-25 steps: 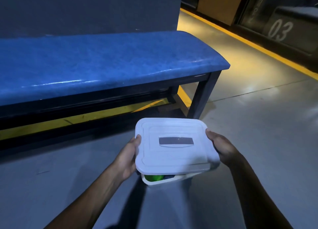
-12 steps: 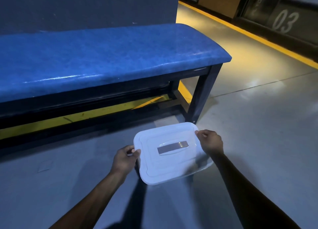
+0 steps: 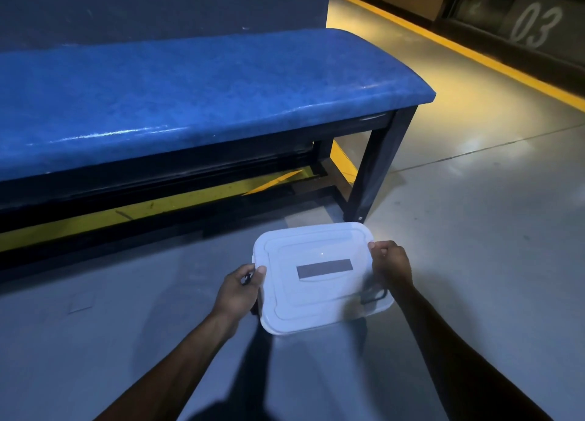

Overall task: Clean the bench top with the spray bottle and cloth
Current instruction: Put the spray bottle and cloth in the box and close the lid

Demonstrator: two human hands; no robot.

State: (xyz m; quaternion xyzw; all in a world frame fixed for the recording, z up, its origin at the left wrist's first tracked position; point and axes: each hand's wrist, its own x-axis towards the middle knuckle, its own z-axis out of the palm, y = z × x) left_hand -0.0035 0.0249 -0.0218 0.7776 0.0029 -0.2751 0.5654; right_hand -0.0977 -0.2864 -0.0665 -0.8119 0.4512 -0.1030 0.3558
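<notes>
The left hand (image 3: 235, 289) and the right hand (image 3: 391, 262) each grip one side of a white box (image 3: 319, 294), low over the floor (image 3: 474, 214), near the bench leg (image 3: 376, 170).

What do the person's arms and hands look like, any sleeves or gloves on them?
Both forearms are bare as far as the frame shows, with no sleeves in view. The left hand and right hand wear no gloves, and no rings, watch or bracelet show.

A white lidded box (image 3: 319, 278) sits on the grey floor (image 3: 474, 230) beside the blue bench (image 3: 190, 97).
</notes>
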